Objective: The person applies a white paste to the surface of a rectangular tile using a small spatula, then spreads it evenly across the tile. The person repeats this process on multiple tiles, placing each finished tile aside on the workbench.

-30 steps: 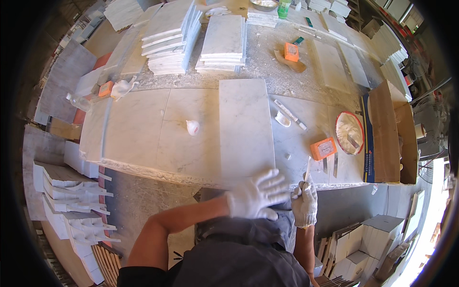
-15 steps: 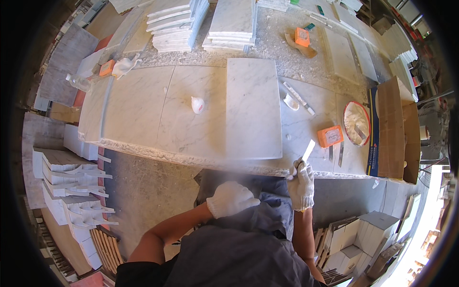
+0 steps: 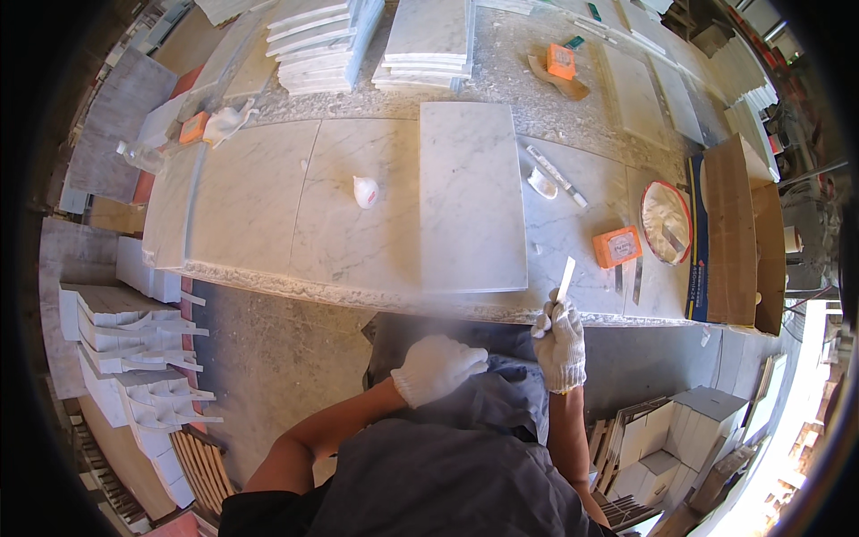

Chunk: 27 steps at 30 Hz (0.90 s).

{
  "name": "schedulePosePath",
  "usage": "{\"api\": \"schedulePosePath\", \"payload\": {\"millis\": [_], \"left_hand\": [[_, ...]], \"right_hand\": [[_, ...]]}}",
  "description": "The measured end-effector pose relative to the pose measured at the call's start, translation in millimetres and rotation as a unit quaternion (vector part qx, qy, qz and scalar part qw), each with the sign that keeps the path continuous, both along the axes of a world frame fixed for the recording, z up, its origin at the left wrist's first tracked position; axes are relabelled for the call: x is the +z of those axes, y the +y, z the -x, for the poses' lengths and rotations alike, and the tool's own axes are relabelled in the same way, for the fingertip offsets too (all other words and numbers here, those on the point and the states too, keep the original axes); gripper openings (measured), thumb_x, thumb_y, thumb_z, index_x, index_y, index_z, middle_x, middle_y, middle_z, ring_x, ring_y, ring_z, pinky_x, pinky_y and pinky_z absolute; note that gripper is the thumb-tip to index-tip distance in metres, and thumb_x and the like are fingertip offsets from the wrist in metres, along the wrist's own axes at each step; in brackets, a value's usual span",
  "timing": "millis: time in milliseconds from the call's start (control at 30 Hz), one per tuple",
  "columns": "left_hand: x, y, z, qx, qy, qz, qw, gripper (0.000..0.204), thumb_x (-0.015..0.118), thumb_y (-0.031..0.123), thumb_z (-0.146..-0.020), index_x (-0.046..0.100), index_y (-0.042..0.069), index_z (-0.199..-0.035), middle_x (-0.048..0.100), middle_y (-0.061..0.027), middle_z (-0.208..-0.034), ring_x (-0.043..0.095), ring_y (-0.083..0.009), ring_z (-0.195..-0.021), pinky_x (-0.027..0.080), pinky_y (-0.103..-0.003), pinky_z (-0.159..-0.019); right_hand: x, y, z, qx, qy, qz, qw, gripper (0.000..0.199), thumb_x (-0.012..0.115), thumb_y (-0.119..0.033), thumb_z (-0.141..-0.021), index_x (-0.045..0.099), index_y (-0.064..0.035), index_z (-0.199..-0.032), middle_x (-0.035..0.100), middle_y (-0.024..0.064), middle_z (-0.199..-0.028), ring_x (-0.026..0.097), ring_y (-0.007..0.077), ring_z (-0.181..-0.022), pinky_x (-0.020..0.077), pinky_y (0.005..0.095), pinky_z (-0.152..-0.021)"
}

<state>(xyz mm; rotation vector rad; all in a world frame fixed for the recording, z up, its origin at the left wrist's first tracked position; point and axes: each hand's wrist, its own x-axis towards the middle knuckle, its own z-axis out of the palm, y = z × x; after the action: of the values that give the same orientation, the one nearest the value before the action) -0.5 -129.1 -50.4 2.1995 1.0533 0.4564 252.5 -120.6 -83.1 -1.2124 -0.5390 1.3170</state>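
My right hand, in a white knitted glove, grips a thin pale flat strip by its lower end at the front edge of the worktop. The strip points up and away from me. My left hand, gloved too, is held closed low over my dark apron; whether anything is inside its curled fingers is hidden. Beyond the hands a marble slab lies on top of larger marble panels. A round red-rimmed container of whitish paste stands to the right, with a flat blade in it.
Near the paste lie an orange block, a pen-like tube and a small white piece. A white lump sits left of the slab. An open cardboard box borders the right; marble stacks stand behind.
The strip in my right hand has swung a little to the left and stands more upright. My left hand has barely moved. The worktop appears slightly higher in view.
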Motion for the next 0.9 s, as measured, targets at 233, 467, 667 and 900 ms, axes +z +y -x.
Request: {"api": "schedulePosePath", "payload": {"millis": [233, 467, 667, 900], "left_hand": [[14, 3, 0, -0.028, 0.022, -0.001, 0.999, 0.023, 0.069, 0.032, -0.098, 0.072, 0.014, -0.113, 0.067, -0.0093, -0.072, 0.067, -0.0319, -0.067, 0.052, -0.048, -0.063], [37, 14, -2, -0.033, -0.020, 0.058, 0.998, 0.034, 0.068, 0.032, -0.100, 0.070, 0.013, -0.127, 0.071, -0.0128, -0.088, 0.069, -0.0345, -0.083, 0.055, -0.047, -0.075], [73, 41, 3, -0.023, -0.118, 0.063, 0.991, 0.030, 0.074, 0.025, -0.097, 0.070, 0.011, -0.123, 0.069, -0.0105, -0.091, 0.068, -0.0338, -0.086, 0.054, -0.046, -0.077], [90, 77, 2, 0.026, -0.093, -0.096, 0.991, 0.045, 0.086, 0.022, -0.087, 0.070, 0.012, -0.128, 0.069, -0.0087, -0.129, 0.066, -0.0357, -0.119, 0.054, -0.045, -0.101]], "right_hand": [[24, 2, 2, -0.039, 0.177, 0.073, 0.981, 0.019, 0.067, -0.018, -0.108, 0.065, -0.0079, -0.124, 0.064, 0.0035, -0.104, 0.061, 0.0152, -0.084, 0.0510, 0.0292, -0.071], [14, 3, -5, -0.006, 0.064, -0.002, 0.998, 0.027, 0.065, -0.016, -0.109, 0.061, -0.0053, -0.133, 0.062, 0.0044, -0.103, 0.060, 0.0144, -0.084, 0.0504, 0.0287, -0.070], [15, 8, -6, 0.000, -0.015, 0.020, 1.000, 0.031, 0.064, -0.015, -0.109, 0.059, -0.0012, -0.136, 0.062, 0.0040, -0.102, 0.060, 0.0133, -0.084, 0.0510, 0.0276, -0.072], [28, 21, -1, -0.066, -0.013, 0.050, 0.996, 0.022, 0.061, -0.017, -0.110, 0.062, -0.0032, -0.127, 0.065, 0.0032, -0.102, 0.061, 0.0113, -0.082, 0.0550, 0.0276, -0.071]]}}
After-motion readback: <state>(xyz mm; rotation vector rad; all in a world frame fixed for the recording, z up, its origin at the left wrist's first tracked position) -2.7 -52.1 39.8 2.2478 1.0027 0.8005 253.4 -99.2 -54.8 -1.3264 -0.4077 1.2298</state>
